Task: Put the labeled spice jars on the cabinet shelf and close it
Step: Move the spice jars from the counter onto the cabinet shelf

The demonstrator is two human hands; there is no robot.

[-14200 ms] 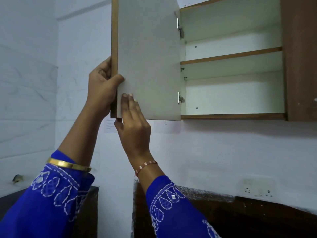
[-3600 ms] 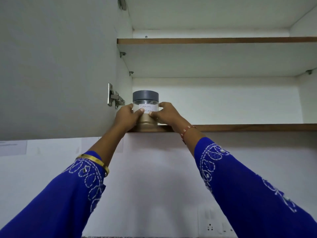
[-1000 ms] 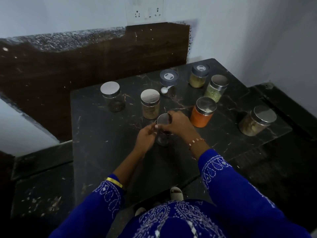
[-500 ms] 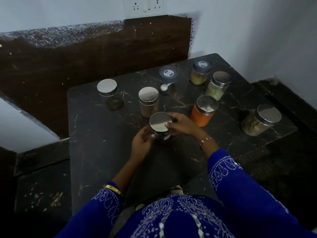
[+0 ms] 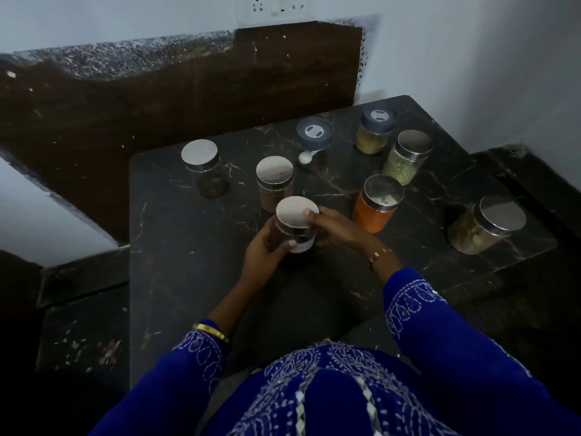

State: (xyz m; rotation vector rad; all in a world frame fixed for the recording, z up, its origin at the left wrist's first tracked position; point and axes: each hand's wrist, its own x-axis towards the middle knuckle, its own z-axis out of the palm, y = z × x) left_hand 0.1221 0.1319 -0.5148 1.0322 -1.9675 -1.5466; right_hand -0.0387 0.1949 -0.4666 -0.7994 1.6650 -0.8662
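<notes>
A glass spice jar (image 5: 295, 226) with a silver lid and a white label is lifted off the dark marble counter (image 5: 176, 262). My left hand (image 5: 264, 250) wraps its left side and my right hand (image 5: 334, 229) grips its right side and lid edge. Several other jars stand on the counter: a silver-lidded jar (image 5: 204, 168) at the left, a brown one (image 5: 274, 182) just behind the held jar, an orange one (image 5: 375, 202), a green one (image 5: 407, 157), two grey-lidded ones (image 5: 314, 140) (image 5: 375, 129), and a wide one (image 5: 485, 225) at the right. The cabinet is out of view.
A dark brown backsplash (image 5: 188, 83) rises behind the counter, with a white wall socket (image 5: 273, 6) above it. A lower dark ledge (image 5: 81, 325) lies to the left. White walls close in at the right.
Both hands have raised the silver-lidded jar off the counter and toward me since a second ago. The other jars have not moved.
</notes>
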